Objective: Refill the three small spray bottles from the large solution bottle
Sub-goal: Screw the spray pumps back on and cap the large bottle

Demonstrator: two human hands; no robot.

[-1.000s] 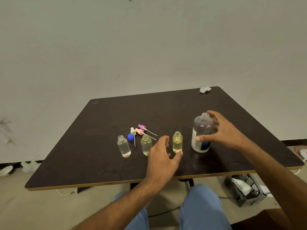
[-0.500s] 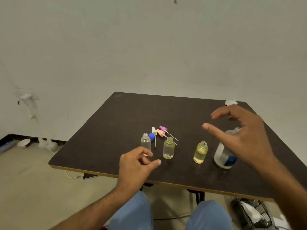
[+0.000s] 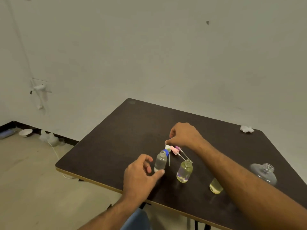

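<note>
Bottles stand uncapped along the near part of a dark worktop (image 3: pixel 126 130). The leftmost small bottle (image 3: pixel 160 161) is clear and upright, with only a little liquid at its bottom. To its right stands a second small bottle (image 3: pixel 184 171) holding pale yellow liquid about halfway up. Further right, a third small bottle (image 3: pixel 215 187), also yellowish, is mostly hidden behind the right forearm. The large bottle (image 3: pixel 264 173) sits near the right edge, open at the neck, blurred.

Just beyond the small bottles lies a cluster of spray tops: a white spray top (image 3: pixel 167 147), a pink spray top (image 3: pixel 174 150) and a purple spray top (image 3: pixel 178 148), their thin tubes pointing toward the near right. A blue cap (image 3: pixel 166 151) lies just behind the clear bottle's neck.

The right hand (image 3: pixel 186 135) reaches over this cluster, its fingers (image 3: pixel 168 142) pinched together at the top of the white spray top. The left hand (image 3: pixel 141 175) hovers beside the clear bottle, fingers curled and apart, the thumb at the bottle's base; whether it touches is unclear.

A crumpled tissue (image 3: pixel 246 129) lies at the far right corner. On the floor to the left sit a white bowl (image 3: pixel 25 132) and a cable (image 3: pixel 55 155).
</note>
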